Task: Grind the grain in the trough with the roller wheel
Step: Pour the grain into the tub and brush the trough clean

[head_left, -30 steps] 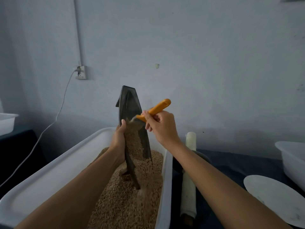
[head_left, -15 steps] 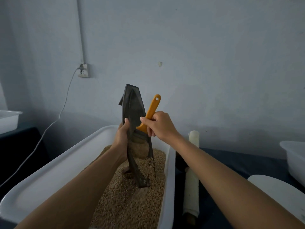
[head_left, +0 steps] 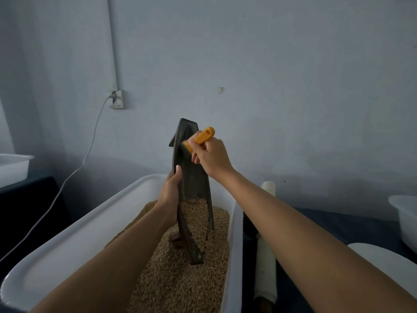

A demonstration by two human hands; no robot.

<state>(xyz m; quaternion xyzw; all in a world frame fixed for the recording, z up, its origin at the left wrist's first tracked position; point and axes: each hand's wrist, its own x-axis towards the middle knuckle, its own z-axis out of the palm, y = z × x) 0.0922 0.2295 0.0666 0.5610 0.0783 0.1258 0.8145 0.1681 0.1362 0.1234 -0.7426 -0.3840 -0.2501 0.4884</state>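
My brush (head_left: 201,138) is up near the tip of the trough (head_left: 191,177) now; half a second ago it sat lower, at the middle of the channel, with its orange handle pointing almost straight up. Now the handle leans to the right. The grain pile inside the trough has slipped down too, and the upper channel shows bare dark metal.

Left to right: my left hand (head_left: 170,190) grips the trough's left edge, thumb laid up along the rim, fingers wrapped behind. The trough stands nearly upright, its lower end dug into the grain (head_left: 180,279) that fills the white tub (head_left: 79,240). Grain clings to the lower half of the channel, and pale dust coats the bottom lip. My right hand (head_left: 212,157) is curled round the brush handle, bristle end against the trough's upper inside. Right of the tub lies a white roller (head_left: 266,256) on the dark table.
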